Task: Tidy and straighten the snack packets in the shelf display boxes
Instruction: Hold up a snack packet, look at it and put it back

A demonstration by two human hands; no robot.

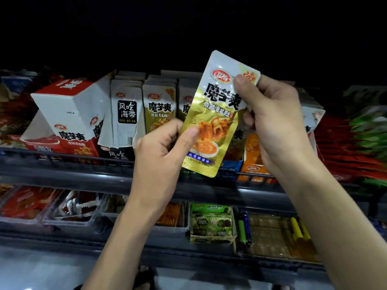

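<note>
I hold a gold and silver snack packet up in front of the upper shelf, tilted to the right. My left hand pinches its lower left edge between thumb and fingers. My right hand pinches its upper right corner, thumb on the front. Behind it, matching gold packets stand in rows in a display box. A row of grey and black packets stands to their left. A red and white display box leans tilted at the left.
A dark wire rail runs along the front of the upper shelf. Orange packets stand behind my right hand, red ones farther right. The lower shelf holds clear bins of snacks, a green box and lighters.
</note>
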